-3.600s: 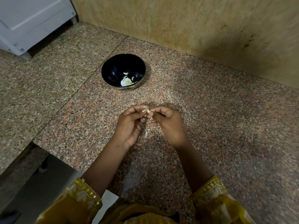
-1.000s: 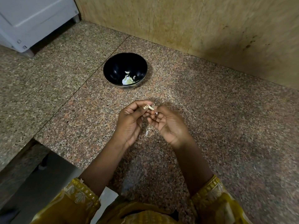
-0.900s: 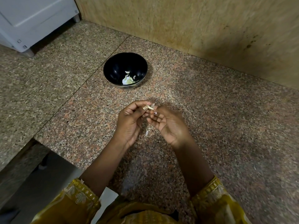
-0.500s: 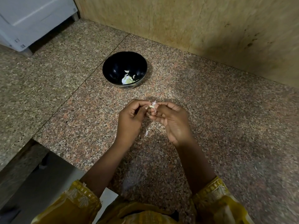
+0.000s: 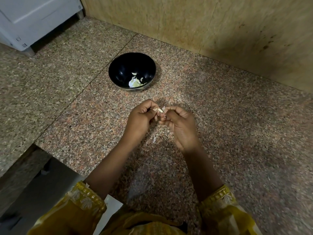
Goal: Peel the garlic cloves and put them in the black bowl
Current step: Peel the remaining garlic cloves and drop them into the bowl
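Note:
A small pale garlic clove [image 5: 160, 110] is pinched between the fingertips of both hands above the granite counter. My left hand [image 5: 141, 119] holds it from the left with thumb and curled fingers. My right hand [image 5: 180, 126] pinches its right end, where a bit of papery skin sticks up. The black bowl [image 5: 118, 65] stands on the counter beyond my hands, with several peeled cloves [image 5: 136, 80] lying in its bottom.
Bits of garlic skin [image 5: 154, 139] lie on the granite counter [image 5: 237, 133] under my hands. A tan wall [image 5: 203, 22] closes the back. A white appliance [image 5: 30, 19] stands at the far left. The counter edge drops off at the lower left.
Both hands stayed together over the same spot, working the clove. My right hand turned from palm-up to gripping the clove's end, with skin lifted from it.

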